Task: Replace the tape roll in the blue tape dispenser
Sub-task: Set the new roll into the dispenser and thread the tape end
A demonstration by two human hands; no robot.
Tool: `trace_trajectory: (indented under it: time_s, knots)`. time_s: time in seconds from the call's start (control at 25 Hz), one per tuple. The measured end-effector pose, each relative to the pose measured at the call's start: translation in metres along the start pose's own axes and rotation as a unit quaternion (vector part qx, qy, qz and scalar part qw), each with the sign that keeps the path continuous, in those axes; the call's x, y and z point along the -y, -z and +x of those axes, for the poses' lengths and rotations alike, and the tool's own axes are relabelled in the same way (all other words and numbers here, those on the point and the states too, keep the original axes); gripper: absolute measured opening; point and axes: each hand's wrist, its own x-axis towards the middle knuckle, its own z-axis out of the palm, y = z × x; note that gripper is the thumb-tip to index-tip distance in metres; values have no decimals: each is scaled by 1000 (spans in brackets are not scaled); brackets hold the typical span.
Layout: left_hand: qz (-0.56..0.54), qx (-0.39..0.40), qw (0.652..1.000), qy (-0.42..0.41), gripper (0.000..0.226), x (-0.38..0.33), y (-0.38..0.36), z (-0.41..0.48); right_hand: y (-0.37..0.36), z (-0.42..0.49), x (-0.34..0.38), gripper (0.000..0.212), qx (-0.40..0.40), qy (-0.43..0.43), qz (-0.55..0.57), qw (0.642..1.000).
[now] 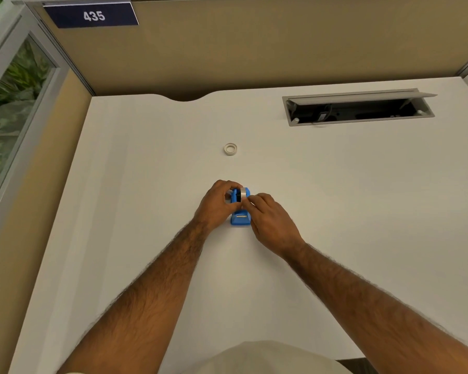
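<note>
Both hands meet at the blue tape dispenser (pixel 240 211) mid-desk: left hand (pixel 216 205) fingers curl around its roll (pixel 243 195), right hand (pixel 268 217) fingertips pinch beside it. Brace the base, lift the roll straight up. Spare roll (pixel 230 149) lies well beyond.

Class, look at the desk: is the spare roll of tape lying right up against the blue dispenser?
No. The spare roll lies alone farther back on the desk, well apart from the blue dispenser.
</note>
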Motion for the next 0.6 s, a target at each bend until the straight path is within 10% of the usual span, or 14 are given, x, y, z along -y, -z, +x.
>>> trace_trajectory:
  time_s: [0.6]
  knots:
    - [-4, -8, 1000, 6, 46, -3, -3, -4, 12, 47, 6, 15, 31, -133, 88, 987]
